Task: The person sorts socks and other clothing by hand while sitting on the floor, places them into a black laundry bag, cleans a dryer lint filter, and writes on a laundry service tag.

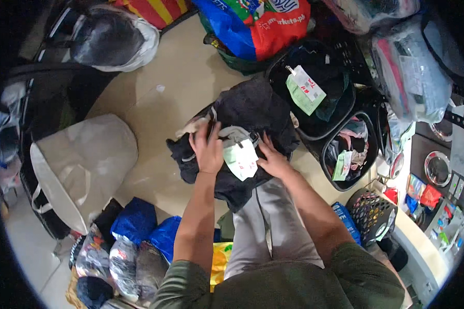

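Observation:
A heap of dark clothes (251,102) lies before me, close to my knees, and hides most of whatever supports it. On top sits a grey garment (236,133), with a white and green paper slip (241,159) clipped near it that bears red writing. My left hand (208,150), blurred, is over the heap's left side beside a cream cloth (193,126); whether it grips any fabric is unclear. To the right of the slip, my right hand (273,159) presses on the dark clothes with its fingers apart.
Two black baskets of clothes, one larger (313,127) and one smaller (326,170), stand at right with slips. A whitish fabric hamper (112,143) lies tipped at left. Filled plastic bags (125,266) crowd the lower left; a colourful shopping bag (263,34) stands ahead. Front-loading machines (437,168) line the right.

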